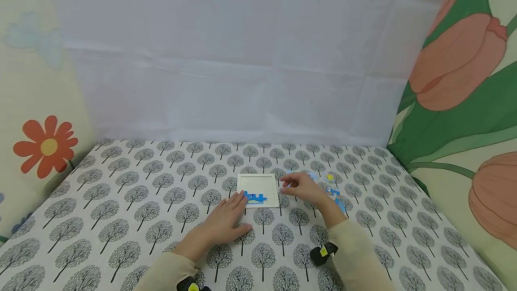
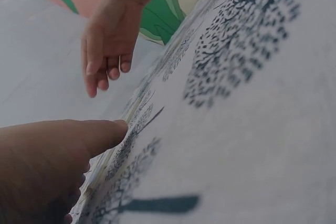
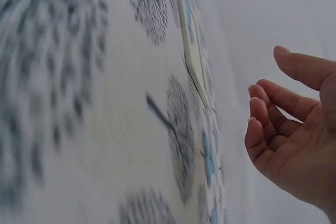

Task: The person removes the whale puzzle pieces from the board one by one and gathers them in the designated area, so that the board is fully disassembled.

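Note:
A square white puzzle frame (image 1: 258, 179) lies on the patterned cloth, with joined blue jigsaw pieces (image 1: 256, 198) along its lower edge. My left hand (image 1: 226, 219) rests at the frame's lower left corner, its fingertips touching the frame and the leftmost pieces. Just right of the frame, my right hand (image 1: 304, 188) hovers above the cloth. Its fingers are loosely bent and the thumb stands apart; in the right wrist view the right hand (image 3: 294, 114) has nothing between its fingers.
Loose blue jigsaw pieces (image 1: 333, 192) lie to the right, partly behind my right hand. Beyond them is a yellow piece (image 1: 330, 177). A cloth printed with trees (image 1: 173, 196) covers the table, and a white sheet (image 1: 242, 57) hangs behind it.

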Demonstrator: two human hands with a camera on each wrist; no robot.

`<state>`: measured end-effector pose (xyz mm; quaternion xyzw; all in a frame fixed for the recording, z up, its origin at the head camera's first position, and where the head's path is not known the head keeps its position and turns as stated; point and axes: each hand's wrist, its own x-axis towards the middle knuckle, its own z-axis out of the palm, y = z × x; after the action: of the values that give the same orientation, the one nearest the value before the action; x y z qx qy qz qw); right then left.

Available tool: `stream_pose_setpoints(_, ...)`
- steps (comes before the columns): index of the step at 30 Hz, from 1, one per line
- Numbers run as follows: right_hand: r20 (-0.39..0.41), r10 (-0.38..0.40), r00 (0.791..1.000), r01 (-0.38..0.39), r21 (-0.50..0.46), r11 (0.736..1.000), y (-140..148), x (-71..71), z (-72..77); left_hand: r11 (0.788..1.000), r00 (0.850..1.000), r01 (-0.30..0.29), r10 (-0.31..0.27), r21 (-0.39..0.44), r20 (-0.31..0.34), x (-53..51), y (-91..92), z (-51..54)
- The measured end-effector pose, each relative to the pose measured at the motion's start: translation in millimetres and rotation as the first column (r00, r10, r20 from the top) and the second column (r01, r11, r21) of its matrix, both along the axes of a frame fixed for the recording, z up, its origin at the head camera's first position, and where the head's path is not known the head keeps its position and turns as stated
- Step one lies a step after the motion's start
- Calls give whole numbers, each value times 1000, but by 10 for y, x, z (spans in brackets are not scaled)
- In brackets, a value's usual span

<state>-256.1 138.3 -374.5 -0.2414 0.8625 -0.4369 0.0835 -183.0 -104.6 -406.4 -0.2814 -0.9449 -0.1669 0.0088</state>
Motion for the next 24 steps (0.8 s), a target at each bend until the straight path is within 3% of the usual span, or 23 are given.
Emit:
stream_pose_setpoints(8, 26, 39, 999, -39, -9, 999, -278, -25, -112, 1000, 1000, -7, 6, 13, 16, 15, -7, -22)
stream_pose_setpoints(15, -51, 84, 995, -82, 31, 996, -417, -29, -232, 1000, 999, -11, 11, 14, 30, 18, -18, -36)
stream_pose_setpoints(24, -36, -44, 998, 49, 138, 989, -532, 33, -291, 1000, 1000, -2, 1, 23, 17, 22, -20, -45)
